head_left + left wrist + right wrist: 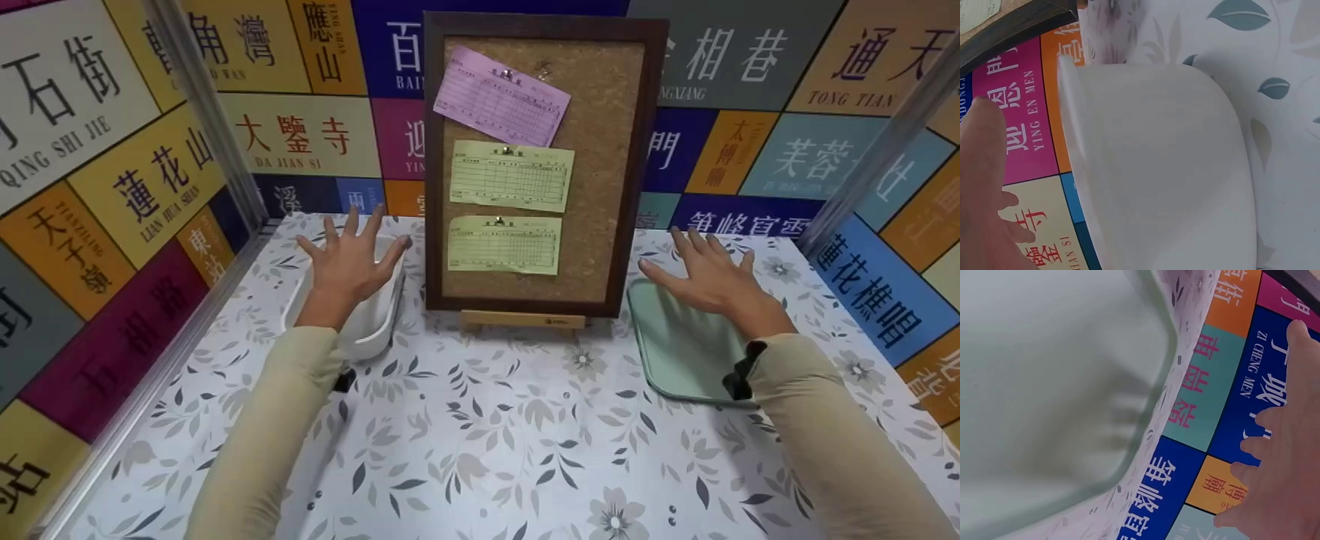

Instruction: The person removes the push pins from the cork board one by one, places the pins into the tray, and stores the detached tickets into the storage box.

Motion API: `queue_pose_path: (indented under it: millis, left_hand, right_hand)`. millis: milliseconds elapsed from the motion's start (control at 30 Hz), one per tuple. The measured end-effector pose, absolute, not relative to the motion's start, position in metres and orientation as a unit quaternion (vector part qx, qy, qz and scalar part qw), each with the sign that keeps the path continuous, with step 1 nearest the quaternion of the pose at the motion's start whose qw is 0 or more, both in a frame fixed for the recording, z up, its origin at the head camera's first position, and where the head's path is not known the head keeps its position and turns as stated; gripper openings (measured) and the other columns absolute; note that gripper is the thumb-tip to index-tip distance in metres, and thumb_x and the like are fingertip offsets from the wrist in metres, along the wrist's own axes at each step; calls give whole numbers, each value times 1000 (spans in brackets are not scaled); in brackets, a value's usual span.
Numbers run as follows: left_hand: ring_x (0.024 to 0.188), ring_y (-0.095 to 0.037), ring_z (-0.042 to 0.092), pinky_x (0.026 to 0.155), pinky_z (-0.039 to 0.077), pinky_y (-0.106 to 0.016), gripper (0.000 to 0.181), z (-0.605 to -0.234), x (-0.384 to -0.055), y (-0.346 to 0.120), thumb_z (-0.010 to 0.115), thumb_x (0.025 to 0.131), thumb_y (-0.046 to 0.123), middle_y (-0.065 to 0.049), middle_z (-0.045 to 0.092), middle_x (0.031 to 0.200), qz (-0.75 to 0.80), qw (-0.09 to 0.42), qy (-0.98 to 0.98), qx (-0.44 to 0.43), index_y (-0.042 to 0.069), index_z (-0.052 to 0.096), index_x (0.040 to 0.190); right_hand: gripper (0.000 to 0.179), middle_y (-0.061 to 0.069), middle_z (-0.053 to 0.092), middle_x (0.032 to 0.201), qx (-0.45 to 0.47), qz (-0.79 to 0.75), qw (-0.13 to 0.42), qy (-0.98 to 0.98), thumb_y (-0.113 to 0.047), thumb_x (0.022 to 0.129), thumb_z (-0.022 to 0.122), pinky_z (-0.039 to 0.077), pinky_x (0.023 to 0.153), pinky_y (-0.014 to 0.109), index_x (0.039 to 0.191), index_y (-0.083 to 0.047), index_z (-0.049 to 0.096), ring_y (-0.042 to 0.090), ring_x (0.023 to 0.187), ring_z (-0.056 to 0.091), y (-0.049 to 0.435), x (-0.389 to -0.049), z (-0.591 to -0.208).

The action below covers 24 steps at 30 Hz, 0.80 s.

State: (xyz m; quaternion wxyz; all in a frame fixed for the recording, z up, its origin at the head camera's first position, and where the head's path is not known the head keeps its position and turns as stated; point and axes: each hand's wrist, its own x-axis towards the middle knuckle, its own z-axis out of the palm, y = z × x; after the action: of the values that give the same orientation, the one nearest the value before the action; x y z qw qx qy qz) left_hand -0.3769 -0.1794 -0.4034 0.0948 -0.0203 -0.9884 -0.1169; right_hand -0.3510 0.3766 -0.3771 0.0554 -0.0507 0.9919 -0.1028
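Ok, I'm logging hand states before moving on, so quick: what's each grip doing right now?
Left grip: open, spread above the white tray, holding nothing.
Right grip: open, spread above the pale green tray, holding nothing.

Left hand [346, 261] and right hand [711, 279] hover, splayed.

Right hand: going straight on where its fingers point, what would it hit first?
The right hand would probably meet the sign-covered back wall first, though how far off it is looks unclear.
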Motion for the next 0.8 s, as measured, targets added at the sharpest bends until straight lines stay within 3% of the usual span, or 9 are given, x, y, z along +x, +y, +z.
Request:
queue_pose_path:
  millis: [233, 433, 600, 800]
  left_hand:
    - [165, -57, 6, 116, 2, -93, 85, -388, -375, -173, 28, 105, 80, -16, 12, 183, -119, 107, -987, -18, 36, 10, 175]
    - [167, -51, 12, 117, 5, -93, 78, -376, -373, -170, 27, 109, 74, -16, 19, 182, -140, 147, -979, -31, 34, 17, 175]
    - [164, -45, 28, 123, 13, -85, 75, -364, -371, -168, 30, 110, 70, -15, 31, 178, -143, 195, -970, -36, 28, 27, 173]
    - [149, -42, 53, 129, 33, -65, 66, -345, -368, -166, 46, 113, 55, -19, 51, 164, -172, 272, -943, -79, 12, 44, 163]
  right_hand:
    - [112, 23, -2, 182, -52, -119, 36, 991, -91, 96, 34, -10, 116, 90, 175, -20, -2, 54, 166, -2, 377, -353, -368]
    - [113, 23, 5, 181, -54, -134, 9, 990, -91, 95, 38, -2, 120, 87, 176, -19, 4, 55, 165, 7, 375, -354, -359]
    - [112, 26, 21, 178, -53, -143, -45, 987, -90, 95, 42, 15, 124, 81, 175, -17, 15, 56, 161, 21, 366, -353, -350]
    - [102, 27, 42, 168, -41, -150, -122, 980, -87, 97, 44, 35, 116, 78, 172, -19, 28, 56, 148, 43, 351, -350, -336]
